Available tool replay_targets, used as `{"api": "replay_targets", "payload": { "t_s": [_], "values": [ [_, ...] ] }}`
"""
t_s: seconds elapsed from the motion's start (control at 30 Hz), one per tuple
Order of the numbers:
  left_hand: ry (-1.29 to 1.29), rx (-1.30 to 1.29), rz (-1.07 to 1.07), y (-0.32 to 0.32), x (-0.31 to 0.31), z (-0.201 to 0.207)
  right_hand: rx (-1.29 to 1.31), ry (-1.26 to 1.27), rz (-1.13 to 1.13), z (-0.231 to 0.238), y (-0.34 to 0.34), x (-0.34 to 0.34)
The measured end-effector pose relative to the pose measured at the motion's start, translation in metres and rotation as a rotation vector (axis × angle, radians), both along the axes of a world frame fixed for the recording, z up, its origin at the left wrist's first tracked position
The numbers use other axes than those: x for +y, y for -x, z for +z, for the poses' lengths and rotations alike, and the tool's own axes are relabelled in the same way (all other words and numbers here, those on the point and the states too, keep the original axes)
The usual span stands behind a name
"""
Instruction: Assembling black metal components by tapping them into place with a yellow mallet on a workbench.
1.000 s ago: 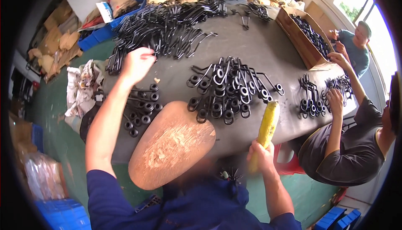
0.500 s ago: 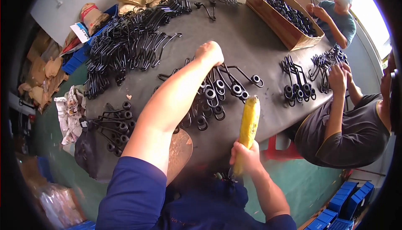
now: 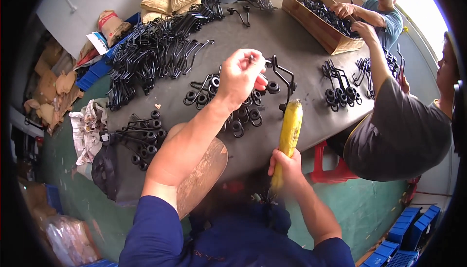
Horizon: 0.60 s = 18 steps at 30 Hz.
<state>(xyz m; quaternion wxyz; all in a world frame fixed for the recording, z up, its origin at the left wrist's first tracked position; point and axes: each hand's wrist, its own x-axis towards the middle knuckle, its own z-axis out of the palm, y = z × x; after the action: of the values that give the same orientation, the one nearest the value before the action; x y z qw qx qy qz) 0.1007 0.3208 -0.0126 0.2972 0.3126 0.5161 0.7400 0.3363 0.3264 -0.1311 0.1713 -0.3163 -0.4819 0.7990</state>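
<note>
My left hand [image 3: 242, 78] is closed on one end of a bent black metal rod [image 3: 286, 76], lifted over the table. The rod's far end hangs by the upper tip of a yellow, tube-like stick [image 3: 291, 128]; whether they touch I cannot tell. My right hand [image 3: 287, 166] grips that stick low down, holding it nearly upright in front of the table edge. Beneath my left hand lies a pile of black rods with rubber rings [image 3: 239, 121], partly hidden by my hand and forearm.
Bare black rods [image 3: 146, 55] are heaped at the far left, ringed rods [image 3: 143, 138] at the near left and more [image 3: 342, 92] at the right. A cardboard box [image 3: 335, 41] holds black rings. Co-workers sit at the right and far side. A red stool [image 3: 333, 169] stands at the right.
My left hand has turned and lifted a rod from the pile toward the yellow stick. My right hand has barely moved. Two people on the right now reach to the cardboard box.
</note>
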Motion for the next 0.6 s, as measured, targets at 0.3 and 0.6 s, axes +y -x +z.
{"api": "replay_targets", "payload": {
  "t_s": [0.3, 0.6],
  "values": [
    [-0.216, -0.055, 0.412, 0.014, -0.023, 0.019, 0.023, -0.02, -0.031, -0.005, 0.0, -0.005],
    [-0.206, -0.117, 0.362, 0.028, -0.041, -0.028, 0.038, -0.02, -0.027, -0.006, -0.002, -0.005]
  ]
}}
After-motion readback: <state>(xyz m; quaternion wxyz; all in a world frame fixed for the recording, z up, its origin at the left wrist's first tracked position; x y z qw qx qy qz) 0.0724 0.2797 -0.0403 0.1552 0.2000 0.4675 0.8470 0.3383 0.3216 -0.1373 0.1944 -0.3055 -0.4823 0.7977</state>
